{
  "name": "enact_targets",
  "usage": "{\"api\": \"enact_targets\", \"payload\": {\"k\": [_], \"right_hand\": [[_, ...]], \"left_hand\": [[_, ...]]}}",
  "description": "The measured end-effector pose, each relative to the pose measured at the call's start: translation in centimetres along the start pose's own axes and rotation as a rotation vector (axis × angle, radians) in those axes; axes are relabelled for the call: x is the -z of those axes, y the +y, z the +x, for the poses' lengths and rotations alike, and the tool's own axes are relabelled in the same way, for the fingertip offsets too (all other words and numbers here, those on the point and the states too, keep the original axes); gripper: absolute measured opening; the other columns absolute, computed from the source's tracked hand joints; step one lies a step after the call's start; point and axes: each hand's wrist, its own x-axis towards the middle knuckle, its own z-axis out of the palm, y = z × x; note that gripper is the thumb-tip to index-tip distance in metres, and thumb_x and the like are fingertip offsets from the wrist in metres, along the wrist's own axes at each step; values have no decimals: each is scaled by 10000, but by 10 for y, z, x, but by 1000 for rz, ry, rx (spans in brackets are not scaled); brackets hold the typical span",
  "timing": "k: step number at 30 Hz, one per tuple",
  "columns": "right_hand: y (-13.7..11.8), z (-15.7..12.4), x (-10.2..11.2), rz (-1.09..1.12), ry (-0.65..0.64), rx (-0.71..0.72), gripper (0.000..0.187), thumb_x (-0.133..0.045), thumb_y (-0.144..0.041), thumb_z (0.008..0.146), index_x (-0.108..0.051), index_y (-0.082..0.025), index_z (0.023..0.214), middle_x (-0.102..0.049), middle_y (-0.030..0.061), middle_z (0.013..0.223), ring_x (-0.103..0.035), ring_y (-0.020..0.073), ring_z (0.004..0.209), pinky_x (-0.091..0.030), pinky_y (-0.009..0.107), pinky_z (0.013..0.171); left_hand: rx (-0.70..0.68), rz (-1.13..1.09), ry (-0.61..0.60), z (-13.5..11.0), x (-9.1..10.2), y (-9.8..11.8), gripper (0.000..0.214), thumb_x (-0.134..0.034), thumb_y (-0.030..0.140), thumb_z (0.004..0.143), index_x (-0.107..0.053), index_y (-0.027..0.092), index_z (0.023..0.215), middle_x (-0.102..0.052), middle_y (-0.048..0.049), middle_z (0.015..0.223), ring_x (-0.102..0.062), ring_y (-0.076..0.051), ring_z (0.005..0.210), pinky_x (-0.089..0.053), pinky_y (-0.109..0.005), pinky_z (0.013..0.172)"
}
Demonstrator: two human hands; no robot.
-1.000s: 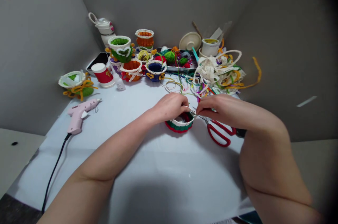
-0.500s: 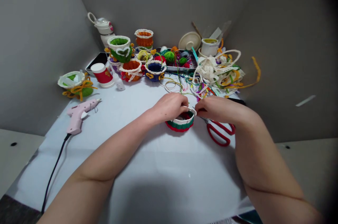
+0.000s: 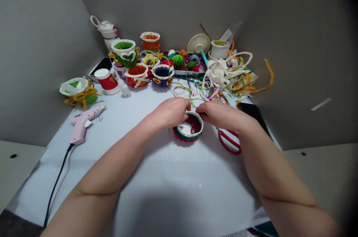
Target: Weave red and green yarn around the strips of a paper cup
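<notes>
A small round cup (image 3: 188,138) wrapped in red and green yarn, with white slats along its rim, stands on the white tabletop, tipped so its inside shows. My left hand (image 3: 175,112) is closed on its left back edge, thumb and fingers at the rim. Opposite it, my right hand (image 3: 211,113) has its fingers curled against the cup's right rim; the fingertips are partly hidden. Green yarn (image 3: 191,99) runs behind the cup toward the back of the table. Red-handled scissors (image 3: 228,143) lie beneath my right forearm, partly covered.
At left lie a pink glue gun (image 3: 82,123) with a black cord and a green yarn basket (image 3: 74,87). Several yarn-woven pots (image 3: 137,75), a tray of yarn balls (image 3: 192,73) and a heap of lace and cord (image 3: 229,73) line the back. A black phone-like object (image 3: 254,116) lies at right.
The cup has tipped toward me, so more of its inside shows. Both hands have shifted slightly left, and my right hand now lies nearer the rim. The right forearm covers more of the scissors.
</notes>
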Motion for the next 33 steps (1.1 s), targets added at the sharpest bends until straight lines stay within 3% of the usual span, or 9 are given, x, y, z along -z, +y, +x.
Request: {"api": "enact_targets", "payload": {"k": [6, 13, 19, 24, 27, 33], "right_hand": [[3, 5, -3, 30, -12, -42, 274, -467, -246, 897, -734, -182, 900, -735, 91, 855, -621, 169, 739, -327, 259, 625], [9, -8, 10, 113, -74, 27, 257, -489, -181, 850, -741, -203, 900, -740, 46, 847, -609, 154, 707, -363, 251, 638], [6, -26, 25, 150, 85, 23, 265, -471, -255, 887, -730, -202, 887, -725, 37, 809, -593, 147, 691, -374, 247, 630], [-4, -17, 18, 163, 207, 19, 289, -484, -341, 919, -711, -181, 837, -697, 44, 753, -567, 137, 656, -348, 247, 608], [-12, -14, 16, 140, 240, 19, 257, -496, -291, 910, -705, -175, 816, -692, 51, 751, -568, 145, 662, -335, 257, 603], [-15, -24, 24, 98, 127, 144, 261, -468, -203, 903, -715, -174, 826, -698, 68, 815, -601, 166, 732, -364, 267, 654]], "left_hand": [[-138, -235, 59, 14, -15, -4, 113, -621, 180, 800, -703, 186, 878, -728, -14, 884, -629, -159, 819, -446, -262, 728], [-80, -279, 116, 19, -24, -3, 124, -628, 253, 854, -719, 174, 827, -727, -22, 820, -621, -155, 762, -432, -272, 707], [-41, -264, 117, 19, -22, -3, 142, -611, 250, 861, -721, 171, 818, -729, -30, 811, -615, -156, 743, -419, -275, 683], [-53, -262, 124, 19, -25, -4, 159, -596, 254, 858, -721, 172, 804, -735, -31, 792, -623, -164, 744, -419, -276, 676], [-67, -241, 134, 20, -27, -5, 164, -571, 213, 844, -719, 167, 789, -738, -39, 796, -630, -172, 754, -418, -276, 669], [-57, -250, 135, 20, -25, -5, 153, -595, 242, 842, -725, 171, 808, -738, -37, 791, -624, -171, 742, -418, -276, 657]]}}
